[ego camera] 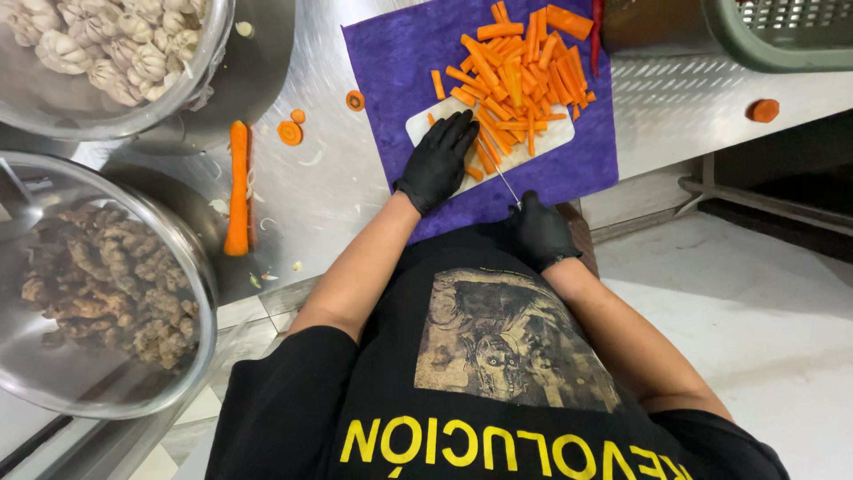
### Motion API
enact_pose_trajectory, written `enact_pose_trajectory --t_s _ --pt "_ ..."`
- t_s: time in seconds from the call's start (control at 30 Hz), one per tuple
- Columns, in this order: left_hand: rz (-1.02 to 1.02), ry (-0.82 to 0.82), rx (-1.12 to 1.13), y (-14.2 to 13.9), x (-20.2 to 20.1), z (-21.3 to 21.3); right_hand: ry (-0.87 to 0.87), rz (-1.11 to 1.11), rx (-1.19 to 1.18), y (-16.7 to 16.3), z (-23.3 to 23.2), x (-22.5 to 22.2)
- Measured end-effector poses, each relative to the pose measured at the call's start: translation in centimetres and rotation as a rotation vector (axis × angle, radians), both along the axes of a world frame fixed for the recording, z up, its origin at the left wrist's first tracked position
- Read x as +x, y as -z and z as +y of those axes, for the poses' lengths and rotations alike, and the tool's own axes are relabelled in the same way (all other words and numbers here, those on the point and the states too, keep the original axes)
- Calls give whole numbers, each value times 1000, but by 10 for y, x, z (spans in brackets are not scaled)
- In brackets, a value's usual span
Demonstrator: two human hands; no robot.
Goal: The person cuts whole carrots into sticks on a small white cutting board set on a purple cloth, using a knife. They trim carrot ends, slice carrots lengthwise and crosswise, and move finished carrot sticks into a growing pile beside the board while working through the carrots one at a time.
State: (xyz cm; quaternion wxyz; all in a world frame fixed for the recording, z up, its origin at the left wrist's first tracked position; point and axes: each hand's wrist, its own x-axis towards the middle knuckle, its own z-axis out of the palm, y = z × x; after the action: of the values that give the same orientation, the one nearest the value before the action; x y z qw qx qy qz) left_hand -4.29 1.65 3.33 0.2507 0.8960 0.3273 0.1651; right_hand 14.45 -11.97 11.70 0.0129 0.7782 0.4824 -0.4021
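A small white cutting board (551,138) lies on a purple cloth (391,62) on the steel counter. On it is a pile of orange carrot sticks (520,76). My left hand (437,162), in a black glove, presses down on a few carrot pieces (484,153) at the board's near edge. My right hand (538,233), also gloved in black, grips a knife (507,186). Its thin blade shows edge-on and points at the carrots beside my left fingers.
A whole carrot (237,187) and cut carrot ends (290,132) lie left of the cloth, with another end (764,110) at right. A steel bowl of peeled garlic (115,53) and one of ginger root (98,284) stand left. A green basket (782,31) is top right.
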Motion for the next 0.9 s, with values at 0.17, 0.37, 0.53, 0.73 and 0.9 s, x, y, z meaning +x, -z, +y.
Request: enact_pose_trajectory --t_s 0.17,0.37,0.53,0.73,0.9 --pt "75 20 -2 11 -4 -8 -119 -74 151 14 -8 -1" --pt "124 28 8 23 -7 -13 -163 -100 250 21 -15 -5" --pt "140 73 -78 14 -9 -12 -175 -161 208 12 -8 -12" --pt "169 89 -147 -1 -5 -9 -152 -114 29 16 -3 -14" --pt "248 91 -155 -7 -1 -5 -182 -131 -22 65 -12 -8"
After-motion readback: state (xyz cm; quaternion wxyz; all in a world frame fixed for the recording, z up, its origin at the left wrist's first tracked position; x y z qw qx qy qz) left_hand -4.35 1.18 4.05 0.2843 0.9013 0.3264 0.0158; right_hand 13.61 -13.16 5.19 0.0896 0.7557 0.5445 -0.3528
